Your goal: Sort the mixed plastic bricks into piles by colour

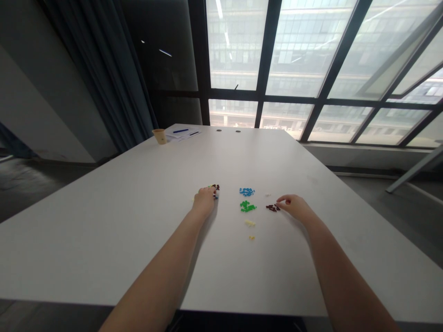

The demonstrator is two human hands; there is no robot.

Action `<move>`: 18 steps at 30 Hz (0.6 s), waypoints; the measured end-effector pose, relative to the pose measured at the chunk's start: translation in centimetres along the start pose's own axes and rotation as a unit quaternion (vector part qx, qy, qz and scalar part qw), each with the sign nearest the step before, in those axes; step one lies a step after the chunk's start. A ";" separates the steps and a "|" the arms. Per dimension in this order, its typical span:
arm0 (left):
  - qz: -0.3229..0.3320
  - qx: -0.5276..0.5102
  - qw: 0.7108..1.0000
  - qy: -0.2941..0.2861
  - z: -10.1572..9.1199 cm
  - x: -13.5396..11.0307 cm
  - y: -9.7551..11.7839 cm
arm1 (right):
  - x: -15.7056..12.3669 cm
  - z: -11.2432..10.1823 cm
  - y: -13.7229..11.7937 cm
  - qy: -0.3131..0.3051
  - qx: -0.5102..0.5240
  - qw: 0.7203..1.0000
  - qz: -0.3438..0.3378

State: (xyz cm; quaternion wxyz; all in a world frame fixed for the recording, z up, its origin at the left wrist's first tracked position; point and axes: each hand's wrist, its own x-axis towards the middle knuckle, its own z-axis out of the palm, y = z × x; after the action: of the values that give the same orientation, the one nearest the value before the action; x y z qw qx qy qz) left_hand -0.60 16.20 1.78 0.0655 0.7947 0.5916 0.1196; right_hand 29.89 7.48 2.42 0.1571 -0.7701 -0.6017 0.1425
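My left hand [205, 199] rests curled over a mixed heap of small pieces, its fingertips bent down and what they pinch hidden. Dark brown pieces [216, 187] of that heap show past the fingers, with a little blue and bright green beside them. At the right, my right hand [292, 204] has thumb and forefinger closed at the edge of a group of small dark brown bricks [272, 208], touching one. Between the hands lie a blue group [247, 192], a green group [248, 206], a pale yellow group [249, 223] and a few yellow pieces [252, 238].
Some tiny whitish pieces [267, 195] lie above the brown group. On the far left of the white table [138, 240] stand a tan paper cup [159, 136] and papers with a blue pen [180, 131]. Two round dark spots sit near the far edge, before the windows.
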 end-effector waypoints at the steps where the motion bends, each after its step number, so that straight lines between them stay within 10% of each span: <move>1: 0.001 -0.011 1.000 0.000 0.0 0.1 -0.1 | 0.0 0.0 0.0 0.000 0.000 1.000 -0.001; 18: -0.014 -0.021 1.000 -0.008 0.2 0.0 -0.3 | -0.3 -0.3 -0.4 -0.002 0.005 1.000 -0.008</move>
State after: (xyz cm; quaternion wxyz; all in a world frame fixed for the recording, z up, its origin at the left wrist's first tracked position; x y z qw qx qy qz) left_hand -0.82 16.29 1.53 0.0886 0.7855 0.5996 0.1246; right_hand 29.58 7.27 2.90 0.1604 -0.7643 -0.6073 0.1460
